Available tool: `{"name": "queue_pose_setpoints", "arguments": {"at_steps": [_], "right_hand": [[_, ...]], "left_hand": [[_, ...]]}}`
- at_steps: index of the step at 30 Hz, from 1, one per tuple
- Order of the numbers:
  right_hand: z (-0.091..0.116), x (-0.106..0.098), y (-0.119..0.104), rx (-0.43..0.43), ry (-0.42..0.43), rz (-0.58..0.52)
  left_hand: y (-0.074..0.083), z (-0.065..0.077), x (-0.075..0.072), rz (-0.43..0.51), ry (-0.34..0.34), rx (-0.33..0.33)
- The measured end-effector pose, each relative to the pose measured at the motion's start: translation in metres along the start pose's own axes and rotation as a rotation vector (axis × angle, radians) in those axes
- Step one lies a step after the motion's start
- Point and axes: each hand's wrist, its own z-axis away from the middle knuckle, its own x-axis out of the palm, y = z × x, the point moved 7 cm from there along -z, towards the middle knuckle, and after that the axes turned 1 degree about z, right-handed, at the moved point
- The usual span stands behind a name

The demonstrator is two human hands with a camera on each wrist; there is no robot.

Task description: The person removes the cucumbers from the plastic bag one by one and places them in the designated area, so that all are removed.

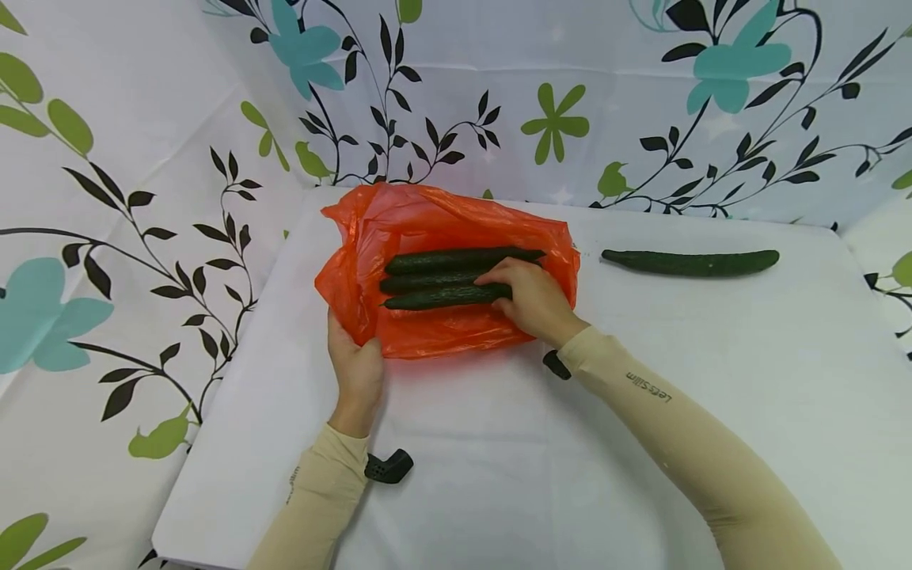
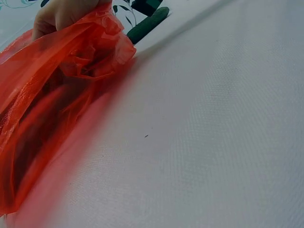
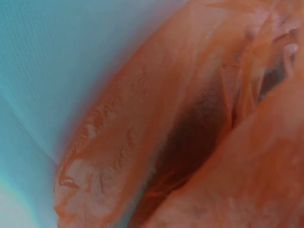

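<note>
An orange-red plastic bag [image 1: 456, 336] lies open on the table, with three dark green cucumbers [image 1: 435, 281] side by side in its mouth. My left hand [image 1: 359, 372] holds the bag's left edge, thumb on the near side and fingers partly hidden behind the plastic. Over the right end of the nearest cucumber [image 1: 445, 298], my right hand [image 1: 533, 301] curls its fingers and thumb, gripping it inside the bag. The crumpled bag [image 2: 61, 90] fills the left of the left wrist view. In the right wrist view, the bag's film [image 3: 142, 109] covers most of the frame.
Another cucumber [image 1: 689, 264] lies on the white table [image 1: 641, 491] to the right of the bag. A patterned cloth [image 1: 499, 79] hangs behind the table's far edge. Small black devices [image 1: 390, 467] sit at both wrists.
</note>
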Motion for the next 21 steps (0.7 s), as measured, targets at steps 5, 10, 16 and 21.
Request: {"name": "queue_pose_setpoints", "arguments": {"at_steps": [5, 10, 16, 21], "right_hand": [[0.003, -0.008, -0.006, -0.009, 0.037, -0.049], [0.004, -0.019, -0.012, -0.017, 0.079, -0.139], [0.005, -0.026, -0.02, -0.086, 0.103, -0.285], [0.008, -0.031, -0.029, -0.164, 0.11, -0.419]], "left_hand": [[0.015, 0.005, 0.006, -0.002, -0.019, -0.012], [0.018, 0.004, 0.008, 0.004, -0.025, -0.007], [0.007, 0.001, 0.004, 0.022, -0.024, -0.002], [-0.005, -0.001, 0.0, 0.036, -0.038, 0.0]]}}
